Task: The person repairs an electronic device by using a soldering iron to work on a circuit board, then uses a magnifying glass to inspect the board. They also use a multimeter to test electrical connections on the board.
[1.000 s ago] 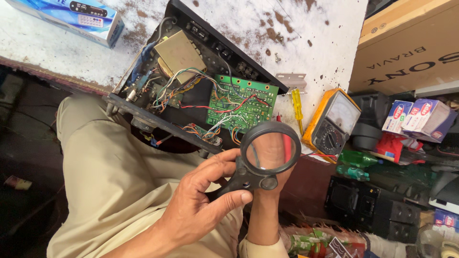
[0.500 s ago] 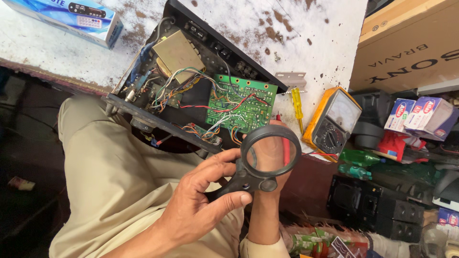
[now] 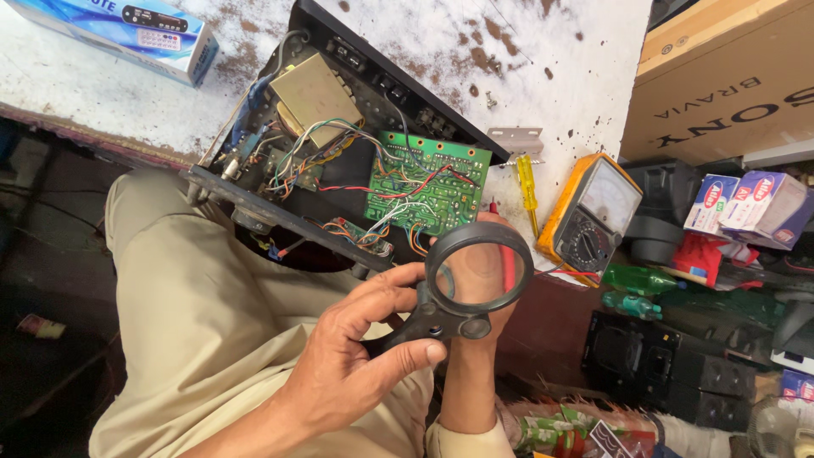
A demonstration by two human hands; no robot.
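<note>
**Magnifier over my other hand**

My left hand (image 3: 352, 373) grips the black magnifying glass (image 3: 475, 276) by its handle, near the green circuit board (image 3: 428, 182). Behind the lens, my right hand (image 3: 479, 271) closes on a red probe (image 3: 507, 267). A yellow multimeter (image 3: 589, 216) lies right.

Multimeter (image 3: 588, 210) rt of board (image 3: 429, 181) (on bench (image 3: 543, 68))

Your left hand (image 3: 348, 373) grips a matt black plastic magnifying glass (image 3: 462, 284) with a glossy clear lens. At twelve o'clock, a glossy green circuit board (image 3: 428, 182) sits in a black metal chassis (image 3: 280, 212); the white desk (image 3: 526, 59) looks rough and rust-speckled.
</note>
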